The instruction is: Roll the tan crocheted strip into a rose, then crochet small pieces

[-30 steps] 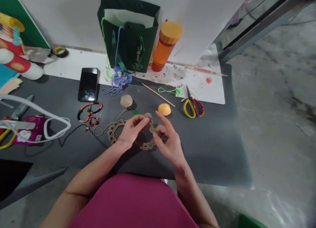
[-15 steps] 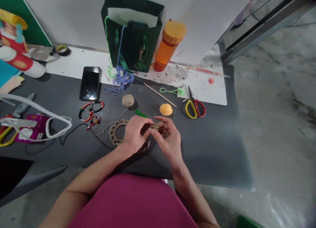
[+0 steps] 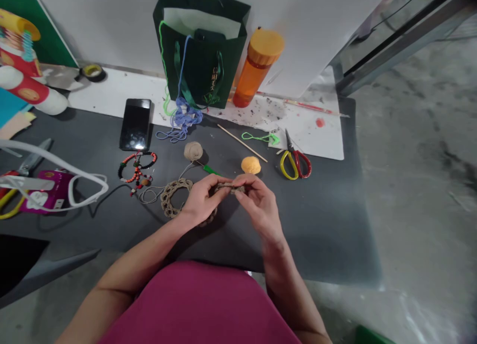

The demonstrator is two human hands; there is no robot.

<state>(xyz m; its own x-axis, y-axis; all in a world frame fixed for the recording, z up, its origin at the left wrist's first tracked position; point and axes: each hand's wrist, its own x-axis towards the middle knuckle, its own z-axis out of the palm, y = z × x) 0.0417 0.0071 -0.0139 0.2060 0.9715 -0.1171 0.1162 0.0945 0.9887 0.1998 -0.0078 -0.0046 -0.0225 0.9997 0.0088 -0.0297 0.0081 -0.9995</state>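
My left hand (image 3: 203, 201) and my right hand (image 3: 259, 201) pinch a crocheted jute ring (image 3: 174, 198) between their fingers and thumbs. The ring's near part lies under my left hand, and a short stretch (image 3: 230, 188) shows between my fingertips. A ball of jute twine (image 3: 193, 151) sits beyond my left hand, with a pale strand running down towards the ring. Close by lies a green-handled crochet hook (image 3: 210, 170), its tip hidden. An orange ball of yarn (image 3: 251, 165) rests just beyond my right hand.
A dark mat (image 3: 316, 224) covers the table. On it lie a phone (image 3: 135, 124), a beaded bracelet (image 3: 137, 167), yellow-and-red scissors (image 3: 294, 162) and a wooden stick (image 3: 242, 143). A green paper bag (image 3: 201, 55) and an orange bottle (image 3: 259, 65) stand behind, with blue yarn (image 3: 182, 118) trailing.
My hands have turned the ring, and its strand now lies level between my fingertips. My left hand has shifted slightly left, and the view has moved slightly.
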